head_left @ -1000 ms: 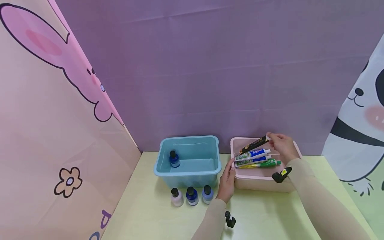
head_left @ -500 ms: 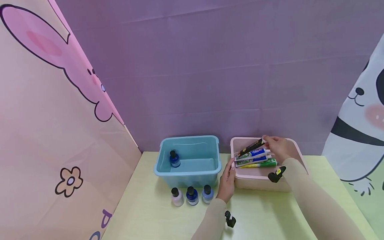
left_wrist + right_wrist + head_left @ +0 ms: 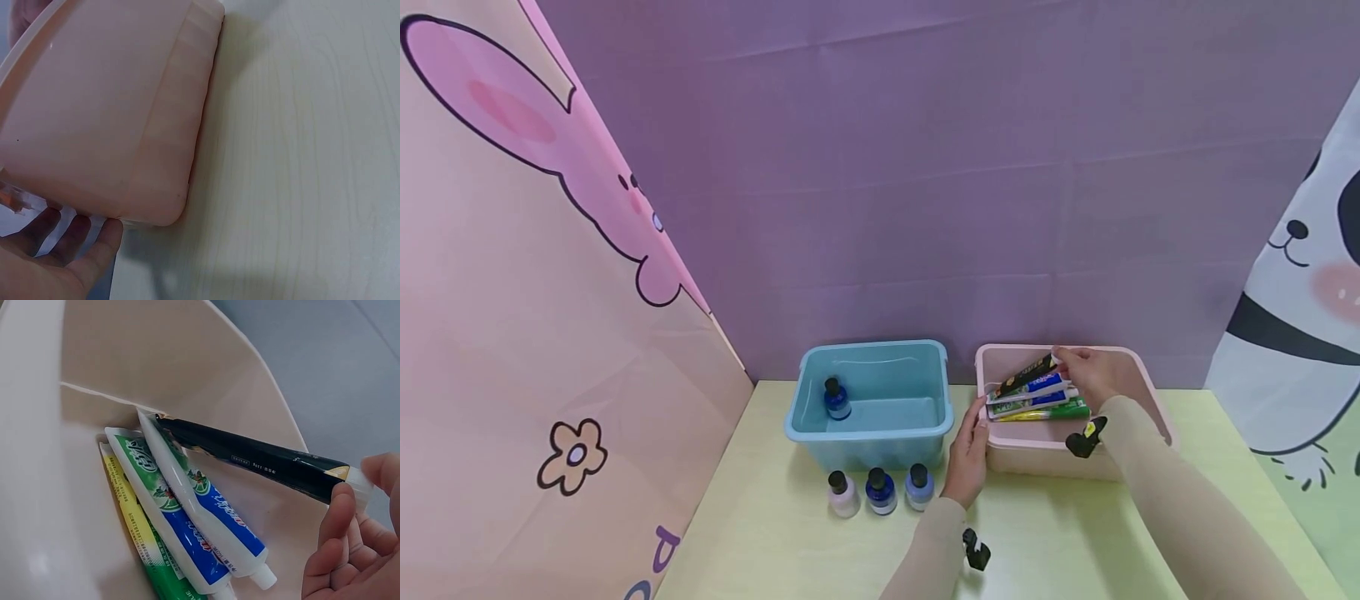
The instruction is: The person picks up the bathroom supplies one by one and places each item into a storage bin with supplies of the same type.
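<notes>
Evidently the work took place on a pale table (image 3: 745, 533) with a faint wood grain, soft shadows lying across it beside the pink bin (image 3: 1045, 461). Behind rose a plain purple backdrop (image 3: 880, 192), lightly creased. The left wall was a pale pink panel (image 3: 482, 333) printed with a rabbit (image 3: 512, 92) and an outlined flower (image 3: 590, 456); on the right was a panel bearing a panda (image 3: 1292, 367).

The hands were well apart. The right hand (image 3: 1088, 375) pinched the white cap of the black tube (image 3: 250, 453), which sloped inside the pink bin, cap end raised. Below it lay two blue-and-green tubes (image 3: 181, 519) and a yellow-and-green tube (image 3: 140, 528). The left hand (image 3: 966, 462) rested extended fingers against the bin's near left corner.

To the left stood a blue bin (image 3: 868, 452) with a dark blue bottle (image 3: 837, 404) inside; three capped bottles (image 3: 881, 496) stood in a row before it.
</notes>
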`<control>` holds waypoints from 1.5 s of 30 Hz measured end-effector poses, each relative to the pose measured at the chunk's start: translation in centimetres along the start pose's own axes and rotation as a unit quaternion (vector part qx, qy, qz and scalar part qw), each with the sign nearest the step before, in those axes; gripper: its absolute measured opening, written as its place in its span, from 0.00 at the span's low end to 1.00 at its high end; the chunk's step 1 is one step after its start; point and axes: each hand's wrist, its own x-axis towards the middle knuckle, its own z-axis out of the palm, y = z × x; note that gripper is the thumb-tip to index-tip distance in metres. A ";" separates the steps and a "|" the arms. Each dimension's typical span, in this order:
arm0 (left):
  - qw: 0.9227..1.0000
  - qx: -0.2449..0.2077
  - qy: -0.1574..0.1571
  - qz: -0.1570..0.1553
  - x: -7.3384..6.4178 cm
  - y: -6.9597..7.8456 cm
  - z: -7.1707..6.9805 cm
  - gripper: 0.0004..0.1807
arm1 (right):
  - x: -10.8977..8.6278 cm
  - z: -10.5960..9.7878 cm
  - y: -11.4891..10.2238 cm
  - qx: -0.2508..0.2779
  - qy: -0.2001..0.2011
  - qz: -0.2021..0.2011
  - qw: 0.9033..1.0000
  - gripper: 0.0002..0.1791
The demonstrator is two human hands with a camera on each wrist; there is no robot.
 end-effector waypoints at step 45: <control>1.000 0.006 0.007 0.014 -0.1 0.0 0.0 0.24 | 1.2 1.4 -0.5 0.088 -0.063 0.008 0.994 0.23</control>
